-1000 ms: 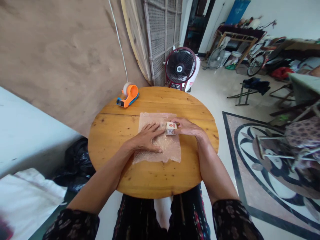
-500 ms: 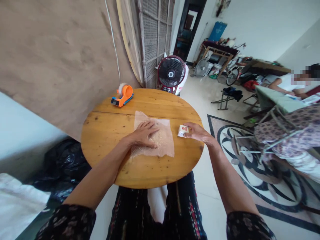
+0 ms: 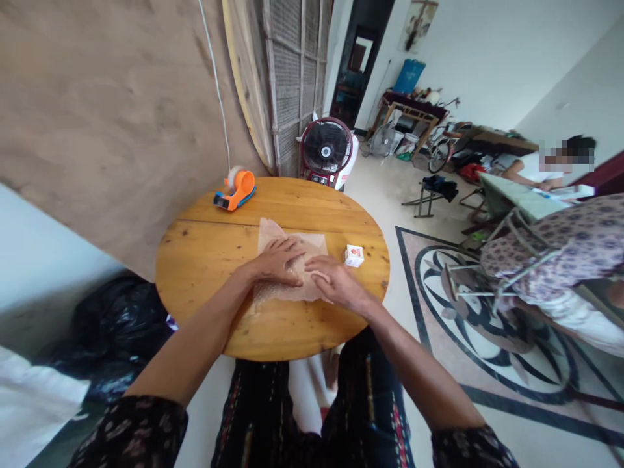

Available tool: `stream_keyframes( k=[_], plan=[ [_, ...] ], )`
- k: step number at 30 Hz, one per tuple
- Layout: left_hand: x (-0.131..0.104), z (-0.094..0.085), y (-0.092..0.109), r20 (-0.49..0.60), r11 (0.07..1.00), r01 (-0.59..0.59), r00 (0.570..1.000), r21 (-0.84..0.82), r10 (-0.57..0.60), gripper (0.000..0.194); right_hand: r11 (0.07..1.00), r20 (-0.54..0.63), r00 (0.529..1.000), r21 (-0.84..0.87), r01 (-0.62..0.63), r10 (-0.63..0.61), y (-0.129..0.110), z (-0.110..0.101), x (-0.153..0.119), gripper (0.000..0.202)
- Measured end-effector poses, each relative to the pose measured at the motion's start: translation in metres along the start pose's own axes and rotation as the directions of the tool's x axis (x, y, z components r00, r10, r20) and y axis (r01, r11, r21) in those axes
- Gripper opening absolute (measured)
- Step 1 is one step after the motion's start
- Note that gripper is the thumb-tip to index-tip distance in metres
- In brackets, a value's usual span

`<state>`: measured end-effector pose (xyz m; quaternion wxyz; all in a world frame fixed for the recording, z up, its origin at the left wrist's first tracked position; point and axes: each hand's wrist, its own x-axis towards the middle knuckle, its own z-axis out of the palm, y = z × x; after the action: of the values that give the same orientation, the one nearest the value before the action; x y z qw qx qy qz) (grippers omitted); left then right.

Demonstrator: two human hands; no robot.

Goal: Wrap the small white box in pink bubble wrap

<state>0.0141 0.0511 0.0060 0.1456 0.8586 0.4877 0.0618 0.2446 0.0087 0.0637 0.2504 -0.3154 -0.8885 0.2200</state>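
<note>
A translucent pinkish sheet, which looks like bubble wrap (image 3: pixel 314 244), lies on the round wooden table. My left hand (image 3: pixel 279 261) rests on its left half, fingers spread. On the right part of the sheet lies my right hand (image 3: pixel 336 281), palm down, fingers extended toward my left hand. Just beyond that hand, a small white box with red print (image 3: pixel 353 255) sits on the wood, touched by neither hand. An orange tape dispenser (image 3: pixel 236 190) with a roll of tape stands near the far left edge.
The round table's rim (image 3: pixel 273 357) is close to my lap. Behind it stands a fan (image 3: pixel 326 151). Black plastic bags (image 3: pixel 119 322) lie at the left. A person (image 3: pixel 531 170) sits at another table on the right, with another person in patterned clothing nearer.
My right hand has let go of the small box and moved left onto the sheet. The box stays on the table. My left hand keeps its place, and the camera view has shifted slightly.
</note>
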Motion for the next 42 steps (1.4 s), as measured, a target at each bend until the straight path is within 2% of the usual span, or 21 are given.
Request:
stream_keyframes(
  k=[2, 5, 10, 15, 21, 27, 29, 32, 34, 42],
  plan=[
    [-0.001, 0.000, 0.001, -0.009, 1.000, 0.005, 1.000, 0.002, -0.005, 0.096, 1.000, 0.019, 0.999, -0.008, 0.025, -0.025, -0.002, 0.018, 0.013, 0.032],
    [-0.003, -0.002, 0.002, -0.009, 1.000, -0.005, 1.000, -0.008, 0.005, 0.097, 0.999, 0.018, 1.000, -0.051, -0.013, 0.013, 0.011, 0.033, 0.032, 0.042],
    [-0.005, -0.005, 0.002, -0.003, 0.999, -0.036, 0.999, -0.028, 0.036, 0.103, 0.978, -0.014, 0.992, -0.165, -0.125, 0.124, 0.043, 0.041, 0.054, 0.046],
    [-0.007, -0.005, 0.002, 0.014, 0.999, -0.025, 1.000, -0.029, 0.025, 0.108, 0.960, -0.032, 0.991, -0.246, -0.135, 0.131, 0.066, 0.048, 0.063, 0.049],
    [-0.010, -0.008, -0.006, 0.058, 0.999, 0.035, 0.998, -0.017, -0.034, 0.114, 0.939, 0.007, 0.986, -0.307, -0.156, 0.166, 0.080, 0.048, 0.061, 0.049],
    [-0.010, -0.013, -0.009, 0.099, 0.997, 0.073, 0.992, 0.020, -0.075, 0.120, 0.924, 0.083, 0.976, -0.347, -0.162, 0.202, 0.079, 0.041, 0.058, 0.052],
    [-0.010, -0.013, -0.007, 0.096, 0.996, 0.084, 0.992, 0.015, -0.085, 0.111, 0.921, 0.098, 0.972, -0.351, -0.168, 0.214, 0.078, 0.038, 0.058, 0.053],
    [-0.010, -0.012, -0.006, 0.048, 0.997, 0.076, 0.996, 0.007, -0.076, 0.084, 0.920, 0.097, 0.970, -0.350, -0.176, 0.223, 0.077, 0.036, 0.057, 0.053],
    [-0.010, -0.011, -0.008, 0.025, 0.997, 0.068, 0.997, 0.019, -0.069, 0.076, 0.920, 0.091, 0.970, -0.346, -0.182, 0.226, 0.077, 0.036, 0.057, 0.053],
    [-0.011, -0.013, -0.012, 0.018, 0.998, 0.052, 0.998, 0.038, -0.052, 0.080, 0.925, 0.111, 0.966, -0.334, -0.184, 0.232, 0.080, 0.033, 0.054, 0.052]
  ],
)
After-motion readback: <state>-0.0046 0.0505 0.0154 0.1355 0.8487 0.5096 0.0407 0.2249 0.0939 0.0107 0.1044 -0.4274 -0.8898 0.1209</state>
